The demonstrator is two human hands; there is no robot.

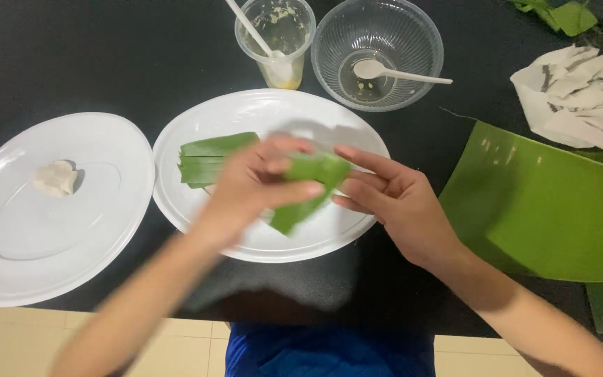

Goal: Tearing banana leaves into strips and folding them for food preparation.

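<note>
My left hand (256, 183) grips a folded green leaf parcel (310, 187) above a white oval plate (246, 115). It is blurred by motion. My right hand (392, 199) is beside the parcel with fingers stretched out, its fingertips touching the leaf's right side. A stack of green leaf strips (207, 159) lies on the plate, to the left of my hands.
A second white oval plate (8, 237) at left holds a small lump of white dough (55, 178). Behind are a plastic cup with a spoon (278, 42) and a clear bowl with a white spoon (378, 52). A large green leaf (546, 202) and crumpled white paper (581, 91) lie at right.
</note>
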